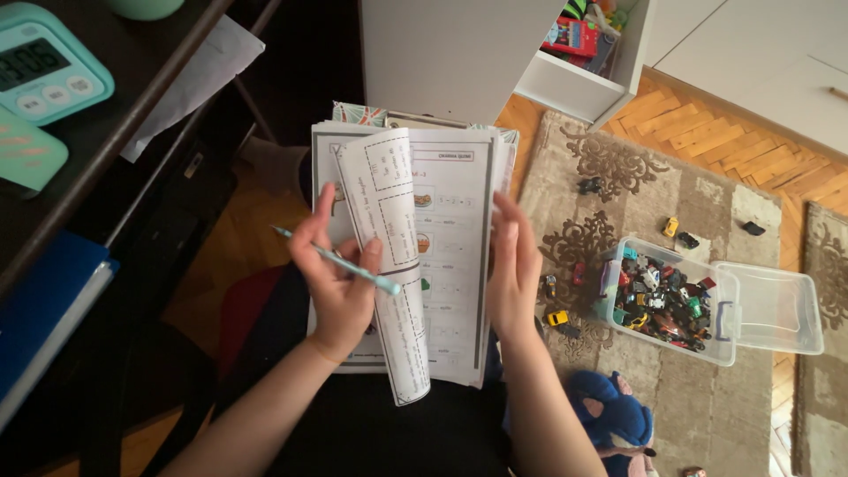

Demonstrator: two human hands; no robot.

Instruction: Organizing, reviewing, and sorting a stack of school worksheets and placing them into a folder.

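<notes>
We see the left hand (331, 278) raised over the lap, its fingers closed around a light blue pencil (340, 261) and a curled page of the worksheet booklet (442, 256). The right hand (512, 269) presses flat, fingers straight together, on the booklet's right edge.
</notes>
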